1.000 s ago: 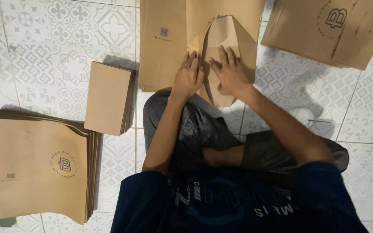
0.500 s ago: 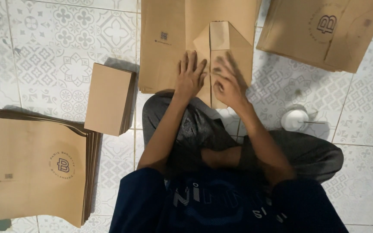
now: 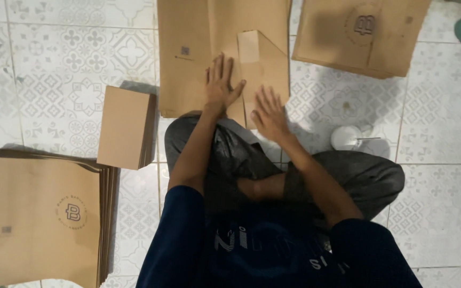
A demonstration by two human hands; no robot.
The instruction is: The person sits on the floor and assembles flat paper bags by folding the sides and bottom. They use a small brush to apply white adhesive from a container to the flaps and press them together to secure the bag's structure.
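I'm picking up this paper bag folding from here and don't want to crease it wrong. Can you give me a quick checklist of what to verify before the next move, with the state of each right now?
1. Left hand flat on the brown paper bag: ok, palm down, fingers spread.
2. Right hand flat on the bag's folded bottom flap: ok.
3. Flap lying flat on the bag: ok, its pale centre strip shows.
4. Glue under the flap: cannot tell, hidden.
5. White cup within reach: ok, on the tiled floor beside the right knee.
6. Bag stacks apart from the work: ok, left stack and upper right stack both lie apart.
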